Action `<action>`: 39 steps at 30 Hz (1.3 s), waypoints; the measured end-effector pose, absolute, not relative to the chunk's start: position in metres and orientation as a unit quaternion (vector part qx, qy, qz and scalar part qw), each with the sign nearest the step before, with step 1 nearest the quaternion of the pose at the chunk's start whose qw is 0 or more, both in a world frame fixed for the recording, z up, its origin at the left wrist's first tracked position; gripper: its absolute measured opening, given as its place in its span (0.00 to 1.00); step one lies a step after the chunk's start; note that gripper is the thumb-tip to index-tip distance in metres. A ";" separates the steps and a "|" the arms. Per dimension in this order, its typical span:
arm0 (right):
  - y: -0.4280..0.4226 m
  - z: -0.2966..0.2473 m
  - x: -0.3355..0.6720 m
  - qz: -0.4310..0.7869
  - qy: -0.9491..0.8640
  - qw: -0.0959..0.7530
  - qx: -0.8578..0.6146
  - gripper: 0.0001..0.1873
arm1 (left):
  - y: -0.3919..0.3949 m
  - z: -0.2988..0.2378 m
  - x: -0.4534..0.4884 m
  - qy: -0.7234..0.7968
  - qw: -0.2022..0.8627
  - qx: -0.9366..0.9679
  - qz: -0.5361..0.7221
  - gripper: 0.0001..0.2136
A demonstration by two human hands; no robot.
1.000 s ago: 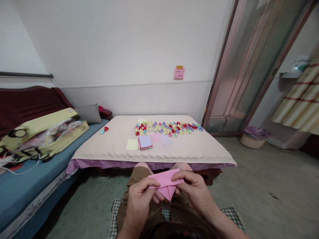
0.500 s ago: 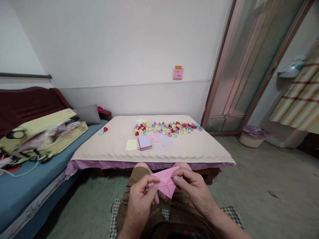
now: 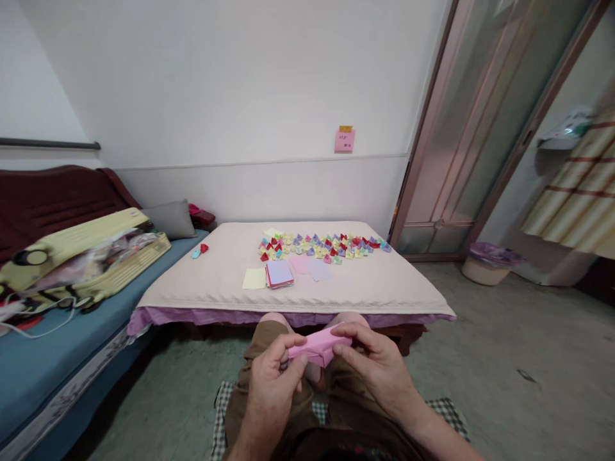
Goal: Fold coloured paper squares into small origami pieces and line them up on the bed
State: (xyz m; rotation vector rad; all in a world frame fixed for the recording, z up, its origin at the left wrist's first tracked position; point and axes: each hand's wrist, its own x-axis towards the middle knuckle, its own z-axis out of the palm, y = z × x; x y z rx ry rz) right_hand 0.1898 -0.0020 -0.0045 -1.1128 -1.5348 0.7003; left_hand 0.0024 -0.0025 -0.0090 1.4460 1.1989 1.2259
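Observation:
A partly folded sheet of pink origami paper [image 3: 318, 346] is held level above my knees, one end in each hand. My left hand [image 3: 275, 374] pinches its left end between thumb and fingers. At the other end, my right hand [image 3: 372, 360] grips the paper with the thumb below and the fingers on top. On the bed in front lies a stack of coloured paper squares [image 3: 279, 273], a pale yellow sheet [image 3: 254, 278] beside it. Behind the stack spreads a crowd of small folded paper pieces [image 3: 327, 246] in several colours.
The low bed [image 3: 192, 282] has a cream cover. To the left, an open yellow suitcase [image 3: 115, 269] rests on a blue-covered bench [image 3: 96, 320]. A lined waste bin [image 3: 490, 262] stands on the floor at right. A pink note [image 3: 344, 140] is taped to the wall.
The pink paper's pointed lower corner no longer hangs down; the paper now looks like a narrower strip. Both hands keep their hold, with the fingers slightly shifted.

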 end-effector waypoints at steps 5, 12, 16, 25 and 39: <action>-0.002 -0.003 0.189 0.199 -0.716 0.506 -0.437 0.05 | -0.003 -0.012 0.002 0.489 0.375 0.628 0.476 0.07; -0.003 0.001 0.190 0.196 -0.718 0.508 -0.433 0.06 | 0.000 -0.012 0.000 0.465 0.207 0.687 0.518 0.07; -0.002 0.003 0.188 0.243 -0.717 0.515 -0.402 0.05 | -0.001 -0.008 0.001 0.447 0.177 0.731 0.484 0.06; -0.003 0.008 0.179 0.293 -0.725 0.469 -0.410 0.04 | -0.004 -0.002 0.006 0.424 0.193 0.760 0.453 0.07; -0.004 0.014 0.194 0.383 -0.647 0.496 -0.435 0.13 | 0.002 -0.005 -0.001 0.446 0.412 0.605 0.515 0.04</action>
